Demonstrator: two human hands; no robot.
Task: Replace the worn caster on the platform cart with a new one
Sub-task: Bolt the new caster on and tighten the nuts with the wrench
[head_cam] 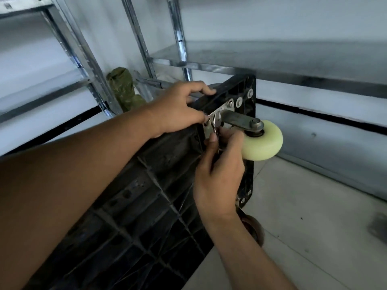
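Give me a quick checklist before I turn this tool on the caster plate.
1. Cart steadied: ok, the left hand grips the top edge of the upended cart.
2. Tool held: ok, the right hand pinches the metal tool at the mounting plate.
3. Tool seated on a fastener: cannot tell, the contact is hidden.
4. Left hand clear of the tool: not ok, its thumb sits right beside it.
5. Cream wheel off the floor: ok.
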